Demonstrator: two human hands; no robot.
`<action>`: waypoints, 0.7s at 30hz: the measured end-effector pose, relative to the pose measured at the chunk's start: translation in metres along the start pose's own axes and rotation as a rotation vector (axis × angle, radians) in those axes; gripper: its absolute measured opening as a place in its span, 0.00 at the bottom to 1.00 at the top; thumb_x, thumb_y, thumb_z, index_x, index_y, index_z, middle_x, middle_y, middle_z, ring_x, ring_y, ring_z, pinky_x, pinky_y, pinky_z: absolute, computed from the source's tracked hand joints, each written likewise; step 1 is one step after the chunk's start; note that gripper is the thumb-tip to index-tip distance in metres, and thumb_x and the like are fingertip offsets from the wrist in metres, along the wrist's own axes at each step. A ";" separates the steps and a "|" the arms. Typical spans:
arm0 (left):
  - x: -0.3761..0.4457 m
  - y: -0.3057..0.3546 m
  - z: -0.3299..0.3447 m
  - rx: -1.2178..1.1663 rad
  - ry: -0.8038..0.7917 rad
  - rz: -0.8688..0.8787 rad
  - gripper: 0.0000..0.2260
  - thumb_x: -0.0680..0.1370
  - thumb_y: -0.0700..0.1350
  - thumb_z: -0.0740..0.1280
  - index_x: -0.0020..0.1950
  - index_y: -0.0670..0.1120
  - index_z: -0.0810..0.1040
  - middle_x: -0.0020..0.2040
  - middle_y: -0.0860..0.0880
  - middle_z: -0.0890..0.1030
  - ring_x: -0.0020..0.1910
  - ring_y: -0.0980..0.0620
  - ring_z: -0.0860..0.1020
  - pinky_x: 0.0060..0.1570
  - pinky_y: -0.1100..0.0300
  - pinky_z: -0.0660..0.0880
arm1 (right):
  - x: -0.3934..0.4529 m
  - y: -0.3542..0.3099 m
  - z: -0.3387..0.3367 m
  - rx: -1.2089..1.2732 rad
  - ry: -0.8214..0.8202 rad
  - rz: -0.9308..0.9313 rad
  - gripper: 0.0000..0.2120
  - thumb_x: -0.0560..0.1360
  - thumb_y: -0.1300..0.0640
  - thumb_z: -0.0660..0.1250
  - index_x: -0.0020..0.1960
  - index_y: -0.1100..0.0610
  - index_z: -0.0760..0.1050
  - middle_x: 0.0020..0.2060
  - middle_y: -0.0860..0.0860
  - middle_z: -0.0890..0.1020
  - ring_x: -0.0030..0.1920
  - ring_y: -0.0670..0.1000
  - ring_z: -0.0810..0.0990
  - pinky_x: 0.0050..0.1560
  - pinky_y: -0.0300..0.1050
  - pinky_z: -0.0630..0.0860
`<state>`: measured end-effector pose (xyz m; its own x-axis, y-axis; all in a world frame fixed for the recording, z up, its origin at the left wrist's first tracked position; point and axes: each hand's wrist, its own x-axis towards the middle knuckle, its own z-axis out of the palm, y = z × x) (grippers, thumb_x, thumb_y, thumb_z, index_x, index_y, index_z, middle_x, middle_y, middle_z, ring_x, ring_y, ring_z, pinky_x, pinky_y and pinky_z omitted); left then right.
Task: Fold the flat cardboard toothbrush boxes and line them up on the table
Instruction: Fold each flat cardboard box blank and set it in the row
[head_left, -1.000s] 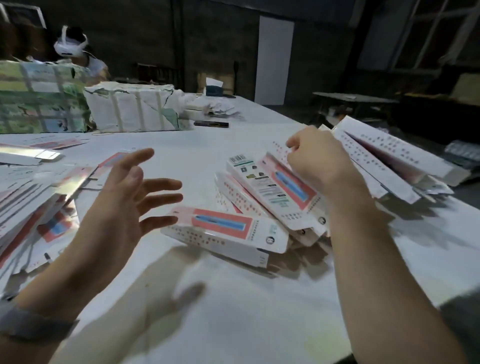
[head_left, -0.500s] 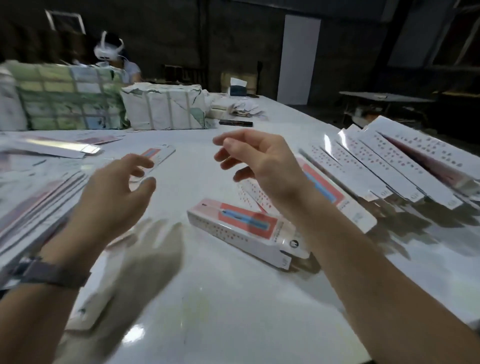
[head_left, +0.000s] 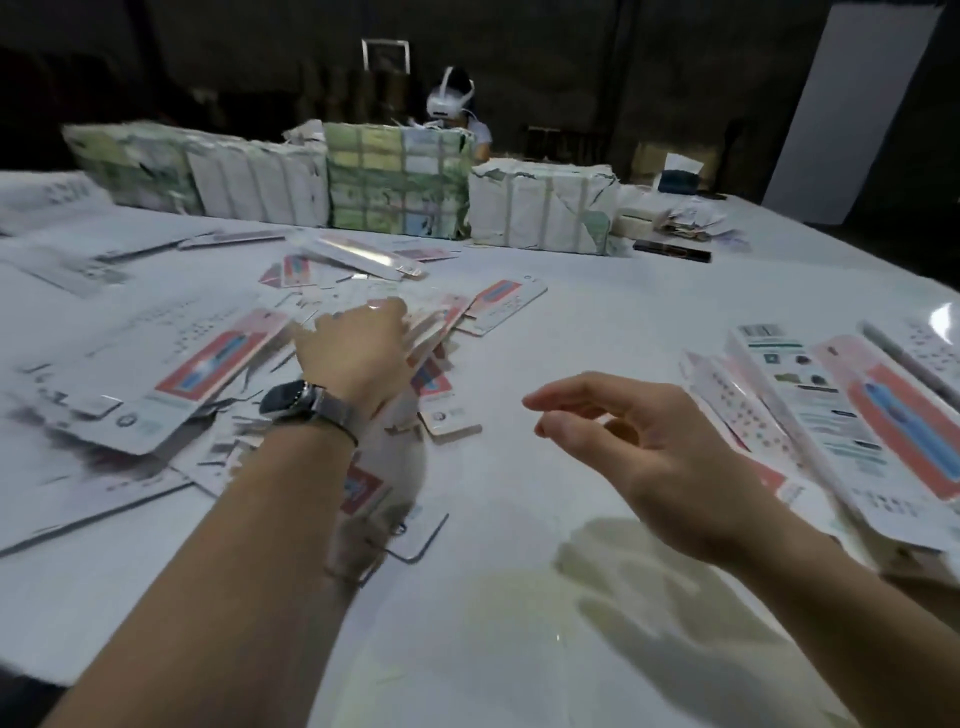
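Observation:
A loose pile of flat pink-and-white toothbrush boxes (head_left: 208, 374) covers the left half of the white table (head_left: 519, 623). My left hand (head_left: 358, 353), with a watch on its wrist, reaches into this pile. Its fingers curl down over the flat boxes and their tips are hidden, so a grip cannot be told. A few flat boxes (head_left: 441, 332) fan out just right of it. My right hand (head_left: 639, 447) hovers above bare table with relaxed fingers and holds nothing. The folded boxes (head_left: 841, 415) lie in an overlapping row at the right edge.
Several paper-wrapped bundles (head_left: 395, 182) stand in a line across the back of the table. A person wearing a headset (head_left: 452, 98) sits behind them. A dark flat object (head_left: 670, 252) and scrap papers (head_left: 691, 221) lie at the back right.
The view swung left, from the folded row to the flat pile. My left hand went forward into the pile. My right hand came off the folded boxes and hangs empty.

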<state>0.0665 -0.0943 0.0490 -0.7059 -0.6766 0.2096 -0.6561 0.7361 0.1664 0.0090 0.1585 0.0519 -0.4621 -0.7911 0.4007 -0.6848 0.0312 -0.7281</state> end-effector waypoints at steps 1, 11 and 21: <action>-0.001 0.004 -0.001 -0.027 0.002 0.033 0.20 0.77 0.52 0.67 0.68 0.53 0.70 0.58 0.44 0.79 0.58 0.37 0.76 0.54 0.47 0.75 | 0.000 0.001 0.000 0.000 0.004 0.002 0.09 0.74 0.47 0.65 0.51 0.42 0.82 0.44 0.35 0.84 0.50 0.40 0.82 0.46 0.31 0.74; -0.010 0.032 -0.009 -0.182 0.022 0.203 0.14 0.82 0.50 0.64 0.67 0.51 0.78 0.59 0.43 0.82 0.57 0.40 0.77 0.53 0.51 0.75 | 0.005 0.015 -0.003 0.055 0.071 0.052 0.07 0.73 0.47 0.67 0.49 0.42 0.83 0.41 0.38 0.84 0.43 0.42 0.80 0.43 0.32 0.73; -0.043 0.074 -0.018 -0.580 0.698 0.512 0.09 0.81 0.42 0.65 0.56 0.44 0.84 0.41 0.42 0.84 0.38 0.37 0.78 0.37 0.47 0.76 | 0.010 0.013 -0.017 0.105 0.361 0.015 0.10 0.74 0.50 0.67 0.54 0.40 0.79 0.43 0.45 0.83 0.43 0.46 0.81 0.44 0.45 0.79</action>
<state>0.0530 -0.0100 0.0695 -0.4314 -0.2546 0.8655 0.0379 0.9534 0.2993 -0.0142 0.1612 0.0566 -0.6529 -0.5246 0.5463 -0.6237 -0.0369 -0.7808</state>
